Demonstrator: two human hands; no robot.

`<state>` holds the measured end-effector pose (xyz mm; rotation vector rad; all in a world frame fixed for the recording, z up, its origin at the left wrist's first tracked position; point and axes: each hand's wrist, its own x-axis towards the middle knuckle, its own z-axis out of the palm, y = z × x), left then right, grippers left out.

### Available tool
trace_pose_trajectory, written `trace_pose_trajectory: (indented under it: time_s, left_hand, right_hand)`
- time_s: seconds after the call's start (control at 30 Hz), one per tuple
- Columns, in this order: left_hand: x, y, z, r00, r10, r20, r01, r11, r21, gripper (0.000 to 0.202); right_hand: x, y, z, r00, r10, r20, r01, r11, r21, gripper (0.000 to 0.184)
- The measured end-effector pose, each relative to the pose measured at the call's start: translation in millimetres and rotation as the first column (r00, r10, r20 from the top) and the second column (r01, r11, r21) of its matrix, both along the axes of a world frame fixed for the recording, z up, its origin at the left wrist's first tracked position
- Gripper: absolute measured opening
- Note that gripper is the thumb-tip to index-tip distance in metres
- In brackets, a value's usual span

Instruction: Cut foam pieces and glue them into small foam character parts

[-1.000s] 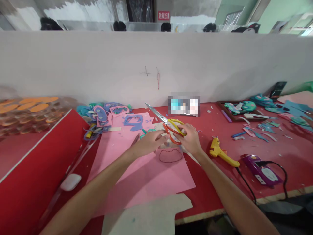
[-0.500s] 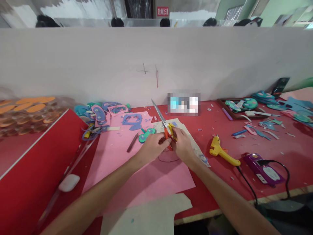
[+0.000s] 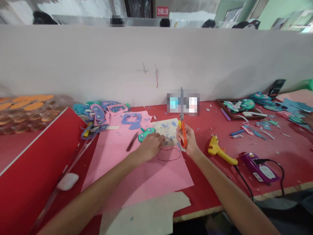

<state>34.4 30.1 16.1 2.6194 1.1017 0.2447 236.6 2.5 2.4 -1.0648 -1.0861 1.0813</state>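
Observation:
In my right hand (image 3: 190, 141) is a pair of scissors (image 3: 184, 135) with orange and yellow handles, their blades pointing up and away from me. My left hand (image 3: 152, 145) lies palm down on the pink sheet (image 3: 132, 176), fingers extended and nothing seen in them. Just beyond it sits a green mask-shaped cutout (image 3: 146, 134); the hand partly covers the near edge. A dark curved outline (image 3: 169, 154) is drawn on the sheet between my hands. Small blue scraps (image 3: 168, 127) are scattered on a beige piece of card (image 3: 160, 125). Left of the cutout is a dark pen-like stick (image 3: 132, 141).
To the right are a yellow glue gun (image 3: 221, 151), its cord leading down, and a purple device (image 3: 259, 167). A brown tray (image 3: 218, 106) holds cutouts. At left stand a red board (image 3: 44, 169) and a pile of cutouts (image 3: 99, 112). Another person's hand (image 3: 309, 120) shows at far right.
My hands have moved apart. The scissors, earlier between both hands and slanting left, are now in my right hand alone, upright and farther right. The drawn outline shows fully.

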Motion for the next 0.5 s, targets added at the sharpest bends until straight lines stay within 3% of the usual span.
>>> trace_pose_trajectory:
  time_s: [0.07, 0.17, 0.37, 0.5]
  left_hand:
    - [-0.4, -0.3, 4.0, 0.999, -0.018, 0.039, 0.019, 0.999, -0.029, 0.021]
    - [-0.9, -1.0, 9.3, 0.996, -0.047, 0.078, 0.048, 0.999, -0.014, 0.022]
    - [-0.7, -4.8, 19.0, 0.993, -0.098, -0.062, 0.097, 0.995, -0.009, 0.025]
    - [-1.2, -5.5, 21.7, 0.993, -0.072, -0.091, 0.069, 0.997, -0.039, 0.025]
  right_hand:
    - [0.0, -1.5, 0.9, 0.996, 0.041, -0.079, -0.039, 0.999, 0.02, 0.043]
    - [-1.9, -6.2, 6.2, 0.994, 0.085, -0.069, -0.085, 0.996, 0.007, 0.047]
    - [-11.6, -18.9, 22.5, 0.981, 0.193, 0.002, -0.193, 0.981, 0.014, 0.054]
    - [-12.4, -17.3, 16.8, 0.98, 0.177, 0.095, -0.182, 0.982, 0.048, 0.054]
